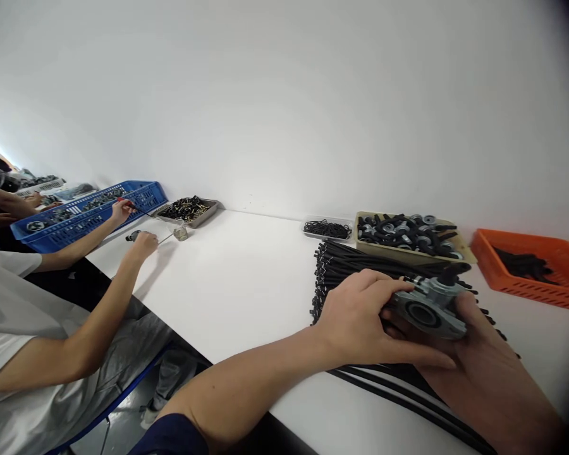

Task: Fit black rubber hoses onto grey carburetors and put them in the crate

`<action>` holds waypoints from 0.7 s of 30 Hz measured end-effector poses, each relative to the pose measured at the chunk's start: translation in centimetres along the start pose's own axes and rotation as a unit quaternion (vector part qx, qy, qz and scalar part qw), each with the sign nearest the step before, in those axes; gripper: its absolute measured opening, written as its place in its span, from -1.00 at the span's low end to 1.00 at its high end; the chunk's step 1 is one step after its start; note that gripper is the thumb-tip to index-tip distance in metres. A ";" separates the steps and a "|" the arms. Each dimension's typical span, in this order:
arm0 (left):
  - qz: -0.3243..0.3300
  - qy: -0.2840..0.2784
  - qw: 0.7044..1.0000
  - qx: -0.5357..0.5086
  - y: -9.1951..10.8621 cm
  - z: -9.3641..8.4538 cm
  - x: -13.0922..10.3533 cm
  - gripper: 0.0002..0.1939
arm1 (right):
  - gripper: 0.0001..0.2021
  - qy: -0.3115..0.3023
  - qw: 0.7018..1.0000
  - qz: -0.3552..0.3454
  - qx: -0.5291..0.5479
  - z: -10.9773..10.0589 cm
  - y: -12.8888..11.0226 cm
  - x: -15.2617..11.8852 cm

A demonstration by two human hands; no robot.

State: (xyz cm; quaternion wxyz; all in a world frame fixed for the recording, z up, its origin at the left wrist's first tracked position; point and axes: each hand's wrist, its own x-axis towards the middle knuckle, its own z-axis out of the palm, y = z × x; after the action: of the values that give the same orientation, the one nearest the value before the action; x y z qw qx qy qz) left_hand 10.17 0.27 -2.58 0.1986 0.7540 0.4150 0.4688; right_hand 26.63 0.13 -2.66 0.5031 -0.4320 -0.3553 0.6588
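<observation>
A grey cast-metal housing (429,309) with a round dark bore and a black stub on top is held over the table's right side. My right hand (488,360) is closed around its right side and underside. From the left, my left hand (360,322) grips the same housing, its index finger at small dark fittings near the top edge and its thumb stretched beneath. The fingers partly hide the lower part. Below both hands lies a thick bundle of black hoses (346,268) with small metal ends.
Behind the hoses stand a clear tray of black rings (327,229), a beige bin (417,253) of black-and-grey parts and an orange basket (526,291). At left, a co-worker's hands (145,243) work near a metal tray (203,218) of brass-and-black pieces and a blue crate (66,234).
</observation>
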 end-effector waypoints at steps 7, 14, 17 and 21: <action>-0.055 0.030 0.998 -0.013 1.1 0.3 -0.4 -0.15 | -0.57 0.039 0.996 0.039 0.065 1.2 0.6 -0.7; -0.145 0.033 0.986 -0.071 1.8 -0.5 -0.3 -0.28 | -0.63 -0.064 0.995 -0.012 0.082 2.3 0.7 -1.9; -0.147 0.029 0.982 -0.118 1.7 -0.5 -0.2 -0.38 | -0.62 -0.115 0.990 -0.056 0.062 1.9 0.7 -2.0; -0.157 0.021 0.967 -0.200 1.9 -0.5 0.0 -0.49 | -0.57 -0.156 0.984 -0.090 0.017 1.1 0.5 -2.0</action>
State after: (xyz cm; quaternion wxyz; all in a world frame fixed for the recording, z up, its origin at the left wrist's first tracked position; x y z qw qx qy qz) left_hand 10.57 -0.90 -0.99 0.4077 0.6140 0.4304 0.5211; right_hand 25.63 -1.96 -2.26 0.5061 -0.2819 -0.4553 0.6761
